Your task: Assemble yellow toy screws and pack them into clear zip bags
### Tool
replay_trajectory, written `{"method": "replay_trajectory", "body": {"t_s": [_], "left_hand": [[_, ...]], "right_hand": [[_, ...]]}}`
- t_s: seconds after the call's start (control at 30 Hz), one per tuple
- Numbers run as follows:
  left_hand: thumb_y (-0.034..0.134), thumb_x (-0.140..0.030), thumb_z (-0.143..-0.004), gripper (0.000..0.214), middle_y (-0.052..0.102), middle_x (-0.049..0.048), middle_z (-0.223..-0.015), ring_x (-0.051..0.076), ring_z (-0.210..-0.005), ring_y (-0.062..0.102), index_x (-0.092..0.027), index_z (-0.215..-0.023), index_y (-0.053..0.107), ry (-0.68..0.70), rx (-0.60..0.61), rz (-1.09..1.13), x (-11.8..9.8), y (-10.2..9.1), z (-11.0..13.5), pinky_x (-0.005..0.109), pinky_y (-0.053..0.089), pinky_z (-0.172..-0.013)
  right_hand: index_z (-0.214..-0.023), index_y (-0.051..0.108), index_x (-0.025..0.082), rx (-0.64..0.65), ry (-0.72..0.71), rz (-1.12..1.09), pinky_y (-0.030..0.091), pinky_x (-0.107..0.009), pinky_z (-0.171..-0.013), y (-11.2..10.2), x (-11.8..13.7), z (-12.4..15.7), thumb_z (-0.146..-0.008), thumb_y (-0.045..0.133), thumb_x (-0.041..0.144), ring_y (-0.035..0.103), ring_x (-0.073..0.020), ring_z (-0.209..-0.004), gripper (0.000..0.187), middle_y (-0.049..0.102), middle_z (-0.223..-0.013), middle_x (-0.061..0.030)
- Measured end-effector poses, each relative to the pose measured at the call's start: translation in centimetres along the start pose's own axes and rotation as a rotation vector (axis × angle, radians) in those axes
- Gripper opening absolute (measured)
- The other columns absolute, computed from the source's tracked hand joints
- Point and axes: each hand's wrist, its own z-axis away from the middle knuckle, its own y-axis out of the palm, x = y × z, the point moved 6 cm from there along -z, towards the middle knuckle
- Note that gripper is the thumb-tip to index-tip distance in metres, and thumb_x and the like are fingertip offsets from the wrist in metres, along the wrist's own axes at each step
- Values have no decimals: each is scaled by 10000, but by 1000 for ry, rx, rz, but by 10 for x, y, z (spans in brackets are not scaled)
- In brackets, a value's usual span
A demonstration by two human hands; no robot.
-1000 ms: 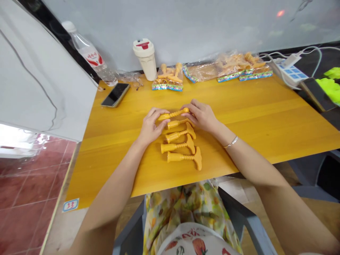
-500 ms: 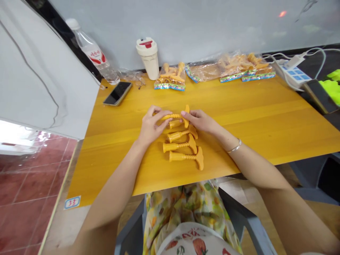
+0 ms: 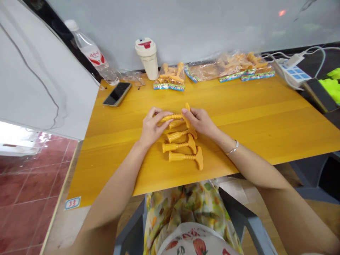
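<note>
Between my left hand (image 3: pixel 154 127) and my right hand (image 3: pixel 200 121) I hold a yellow plastic T-shaped toy piece (image 3: pixel 172 117) with a ribbed shaft. My left fingers wrap its shaft, and my right fingertips pinch it at its flat, flared head. Just below my hands, several similar pieces lie in a loose column on the table. The nearest of these, a partly covered piece (image 3: pixel 175 124), sits under the held one. The lowest piece (image 3: pixel 184 157) lies fully visible and apart from my hands.
The yellow wooden table (image 3: pixel 252 124) holds a black phone (image 3: pixel 117 94), a white cup (image 3: pixel 147 58), a plastic bottle (image 3: pixel 92 56) and clear packets of similar pieces (image 3: pixel 168 82) along the back. A power strip (image 3: pixel 294 71) sits beyond the right edge.
The held piece has rotated, and its flared head now stands up at the right, between my hands. My right hand has moved slightly down onto that head. The pieces on the table have not moved.
</note>
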Motion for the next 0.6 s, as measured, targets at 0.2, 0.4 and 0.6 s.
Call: {"method": "replay_trajectory", "body": {"t_s": [0.2, 0.4, 0.6], "left_hand": [[597, -506, -931, 319, 622, 42, -912, 187, -881, 600, -250, -1064, 734, -25, -19, 21, 3, 2, 1, 342, 514, -859], [609, -498, -928, 316, 651, 44, -920, 183, -870, 606, -239, -1060, 732, -33, -38, 52, 9, 1, 1, 336, 516, -852], [598, -488, -936, 316, 597, 49, -907, 185, -868, 583, -243, -1075, 740, 33, -36, -55, 2, -1, 1, 337, 505, -846]], "right_hand": [[-1044, 713, 159, 10, 90, -105, 375, -275, -628, -6, -6, -3, -985, 237, 691, 517, -156, -631, 716, 582, -686, -27], [-1138, 700, 188, -7, -156, 435, 379, -292, -693, -8, 2, -2, -1009, 400, 524, 583, -200, -825, 469, 660, -1006, -115], [-706, 636, 173, 119, 66, -143, 315, -280, -590, 10, 1, 1, -934, 273, 774, 406, -124, -560, 738, 429, -575, 15]]}}
